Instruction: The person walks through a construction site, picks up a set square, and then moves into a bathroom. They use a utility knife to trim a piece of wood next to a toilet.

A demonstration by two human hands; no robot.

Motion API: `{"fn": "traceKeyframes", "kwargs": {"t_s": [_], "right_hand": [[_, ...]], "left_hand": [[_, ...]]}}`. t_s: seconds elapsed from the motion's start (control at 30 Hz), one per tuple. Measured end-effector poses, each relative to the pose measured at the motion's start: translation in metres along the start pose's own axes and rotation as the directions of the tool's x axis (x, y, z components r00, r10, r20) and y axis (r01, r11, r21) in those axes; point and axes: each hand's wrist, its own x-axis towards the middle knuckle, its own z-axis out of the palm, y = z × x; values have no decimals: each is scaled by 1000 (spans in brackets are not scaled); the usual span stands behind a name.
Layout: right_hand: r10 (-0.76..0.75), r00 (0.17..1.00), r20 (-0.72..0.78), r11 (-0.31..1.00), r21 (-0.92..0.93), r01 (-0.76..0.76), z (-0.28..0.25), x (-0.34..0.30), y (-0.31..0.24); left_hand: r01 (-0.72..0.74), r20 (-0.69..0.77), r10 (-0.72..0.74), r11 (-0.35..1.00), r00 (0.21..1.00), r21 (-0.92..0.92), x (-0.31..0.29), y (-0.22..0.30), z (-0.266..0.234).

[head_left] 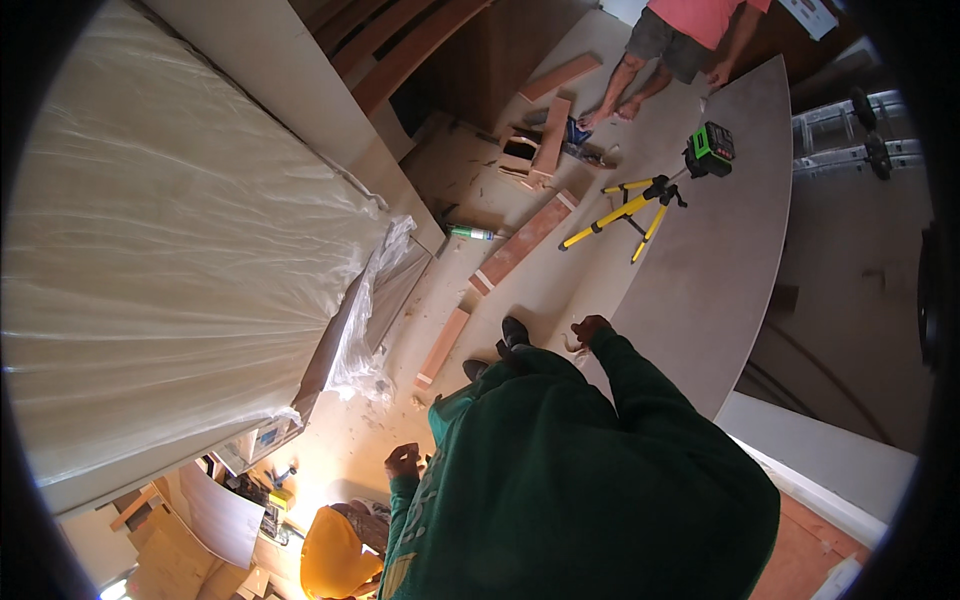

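My left hand (403,460) hangs low beside my green sleeve, its fingers loosely curled, with nothing visible in them. On the other side, my right hand (591,328) is closed near the edge of a large grey panel (705,260). A pale, thin scrap (573,344) shows at its fingers; what it is, and whether I grip it, is too small to make out. Beyond that hand, a green and black laser level (711,149) sits on a yellow tripod (622,213) beside the panel.
Reddish boards (522,243) lie on the floor near a green-labelled tube (470,232). Plastic sheeting (180,250) covers a large surface at left. A person in a pink shirt (690,22) reaches to the panel's far end; another in yellow (333,553) is low at left. A ladder (850,135) lies right.
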Motion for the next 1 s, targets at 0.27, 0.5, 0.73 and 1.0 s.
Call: {"fn": "traceKeyframes", "kwargs": {"t_s": [0.27,0.5,0.73,1.0], "right_hand": [[-314,949,32,828,-481,290,8,12,29],[-38,988,149,994,-100,53,-1,0,0],[-237,971,-43,956,-191,225,14,19,36],[-52,996,79,992,119,42,-2,12,6]], "left_hand": [[-29,24,28,999,999,45,-2,25,10],[-61,18,59,995,998,79,-2,1,1],[-61,-93,67,996,993,62,0,1,8],[-57,-271,114,976,956,209,-6,-4,0]]}}
